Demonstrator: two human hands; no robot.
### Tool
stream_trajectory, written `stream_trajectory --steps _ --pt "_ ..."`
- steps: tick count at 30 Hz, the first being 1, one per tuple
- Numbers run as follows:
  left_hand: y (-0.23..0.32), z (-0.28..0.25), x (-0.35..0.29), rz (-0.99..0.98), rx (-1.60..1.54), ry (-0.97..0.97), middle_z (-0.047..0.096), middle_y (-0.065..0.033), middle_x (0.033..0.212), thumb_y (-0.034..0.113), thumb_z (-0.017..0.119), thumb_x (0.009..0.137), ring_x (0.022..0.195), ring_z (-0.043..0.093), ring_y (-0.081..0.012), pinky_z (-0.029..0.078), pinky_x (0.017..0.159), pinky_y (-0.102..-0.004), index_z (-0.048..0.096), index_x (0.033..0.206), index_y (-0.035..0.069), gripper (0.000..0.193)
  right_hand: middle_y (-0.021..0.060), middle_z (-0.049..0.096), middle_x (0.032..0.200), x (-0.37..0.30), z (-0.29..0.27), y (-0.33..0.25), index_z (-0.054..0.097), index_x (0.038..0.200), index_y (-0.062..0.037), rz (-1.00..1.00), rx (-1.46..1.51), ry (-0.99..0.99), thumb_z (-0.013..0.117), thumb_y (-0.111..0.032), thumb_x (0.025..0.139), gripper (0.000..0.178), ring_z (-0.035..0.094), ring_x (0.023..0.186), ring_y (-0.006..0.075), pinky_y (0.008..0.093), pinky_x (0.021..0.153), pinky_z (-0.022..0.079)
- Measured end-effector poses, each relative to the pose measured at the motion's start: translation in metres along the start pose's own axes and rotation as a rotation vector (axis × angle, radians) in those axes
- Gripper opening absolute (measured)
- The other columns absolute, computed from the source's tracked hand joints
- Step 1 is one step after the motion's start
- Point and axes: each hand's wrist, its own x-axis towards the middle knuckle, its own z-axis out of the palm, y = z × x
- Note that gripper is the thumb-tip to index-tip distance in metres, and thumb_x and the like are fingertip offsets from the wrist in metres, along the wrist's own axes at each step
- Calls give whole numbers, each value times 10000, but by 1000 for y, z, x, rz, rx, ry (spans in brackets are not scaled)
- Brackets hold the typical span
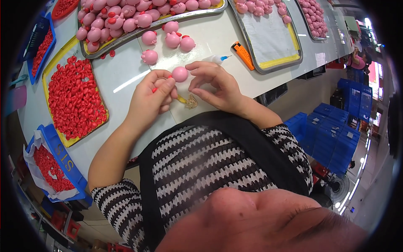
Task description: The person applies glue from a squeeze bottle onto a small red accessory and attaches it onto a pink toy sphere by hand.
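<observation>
My left hand (pixel 153 94) is closed, with a small red plastic piece (pixel 170 77) pinched at its fingertips and more red showing between the fingers. Just beyond those fingertips is a smooth pink ball (pixel 180 74); whether it rests on the table or touches the hand, I cannot tell. To the right of the ball, my right hand (pixel 216 86) holds nothing visible, its fingers curved and apart. A crumpled yellowish-brown scrap (pixel 191 101) lies below, between both hands. Past my right hand is a clear dispenser with a blue needle tip (pixel 224 58). Several round pink figures (pixel 172 40) sit farther off.
A yellow-lined tray of red pieces (pixel 75 98) lies left, with blue bins (pixel 69 161) beside it. At the back stands a metal tray (pixel 184 16) heaped with pink figures. An orange utility knife (pixel 243 56) lies by a partly filled tray (pixel 279 66). Blue crates (pixel 327 132) stand right.
</observation>
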Motion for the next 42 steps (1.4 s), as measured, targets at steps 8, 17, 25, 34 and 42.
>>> stream_trajectory --steps 8,17,25,34,42 --pt "6 -1 2 -30 -254 43 512 -75 771 222 411 964 527 327 -43 257 421 -166 433 1099 27 239 107 635 929 0 -3 -4 572 992 -1 -91 -204 -77 609 41 788 212 637 801 176 267 698 496" --pt "0 -2 2 5 -197 -36 504 -105 897 45 440 881 551 342 -53 290 456 -183 380 1110 -3 242 90 527 833 -24 -22 9 412 1154 14 -386 -156 441 549 65 817 368 495 678 150 244 605 424" --pt "-3 3 -1 -70 -160 -117 512 -110 960 42 428 912 574 348 -54 311 474 -172 413 1097 4 190 61 516 988 -5 -23 2 489 1119 -54 111 -567 320 738 -73 691 496 508 781 146 247 649 422" --pt "-4 -1 -2 -71 -97 -135 550 -85 889 72 431 938 557 343 -38 298 466 -166 489 1108 -12 198 86 516 1090 -3 -11 -11 445 1152 13 159 -22 13 551 -30 874 301 531 959 148 285 856 428" --pt "-2 -1 -2 -22 -111 -87 519 -40 819 116 462 936 543 338 -31 272 458 -167 518 1083 -8 201 104 511 1107 -3 -4 1 394 1180 -2 207 199 26 534 -44 887 327 517 990 147 287 865 419"
